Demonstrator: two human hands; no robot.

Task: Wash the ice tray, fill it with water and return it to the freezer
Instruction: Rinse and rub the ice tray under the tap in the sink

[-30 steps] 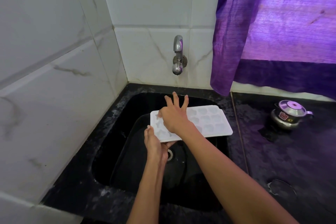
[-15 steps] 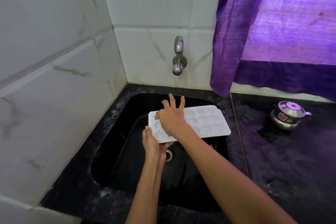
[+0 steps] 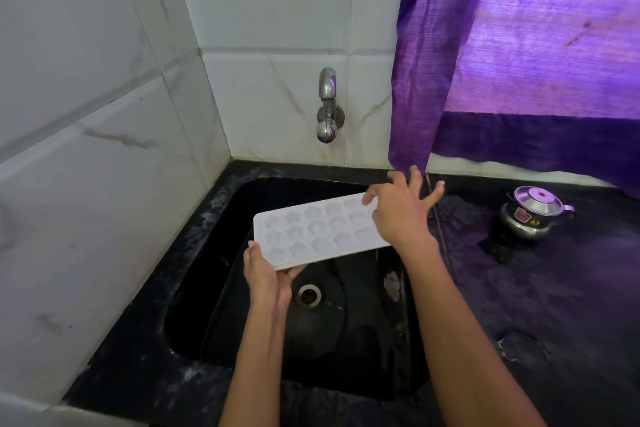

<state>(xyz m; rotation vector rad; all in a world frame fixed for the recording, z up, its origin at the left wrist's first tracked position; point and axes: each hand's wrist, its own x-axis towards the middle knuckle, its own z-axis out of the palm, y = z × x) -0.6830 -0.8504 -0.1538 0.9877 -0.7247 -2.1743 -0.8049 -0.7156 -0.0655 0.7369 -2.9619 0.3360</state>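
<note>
Tray face up over black sink, long axis left-right, right end raised; left hand gripping near-left corner, right hand spread on right end; black counter, white tiled corner.

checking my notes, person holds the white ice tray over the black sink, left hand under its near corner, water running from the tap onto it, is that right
Not quite: the head view shows no water coming from the tap. The rest holds: the white ice tray is over the black sink, with the left hand under its near corner.

Dim violet light through the curtain, wide-angle bending at edges.
</note>
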